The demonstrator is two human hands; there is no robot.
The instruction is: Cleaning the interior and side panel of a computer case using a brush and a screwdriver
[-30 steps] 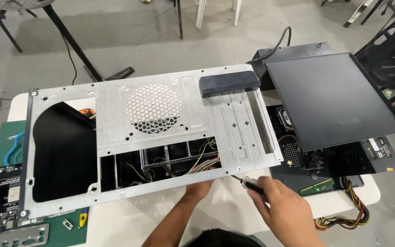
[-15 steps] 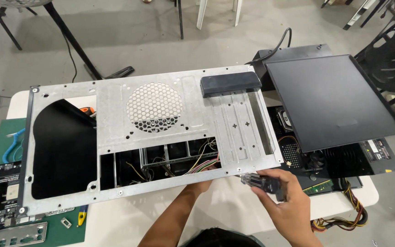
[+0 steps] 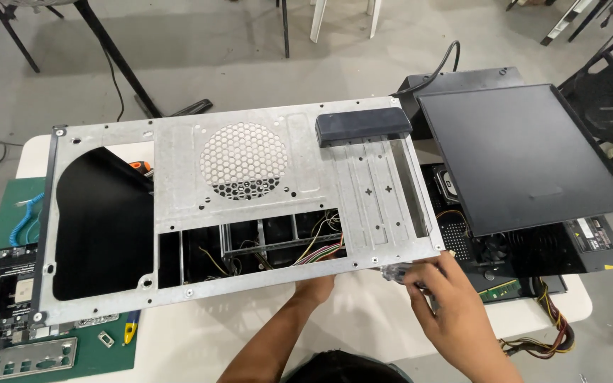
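Head view: bare metal computer case [image 3: 250,206] lies across white table [image 3: 363,319], side panels off, wiring exposed inside. Left hand [image 3: 317,287] steadies the case's near edge; grip cannot be told. Right hand [image 3: 448,298] is closed on a clear-handled screwdriver [image 3: 400,271] at the near right corner. Black side panel [image 3: 519,159] rests apart, right; motherboard [image 3: 8,298] out, on green mat [image 3: 1,213] left.

Even, soft light and a mostly sharp view

The scene is bright and evenly lit from above, with no harsh glare. The metal case [image 3: 250,206] just beyond the left hand [image 3: 315,289] shows a dull sheen and throws a soft shadow onto the table [image 3: 363,319] around that hand. The right hand [image 3: 448,308] is slightly blurred. Straight edges bow a little far from the hands, toward the corners.
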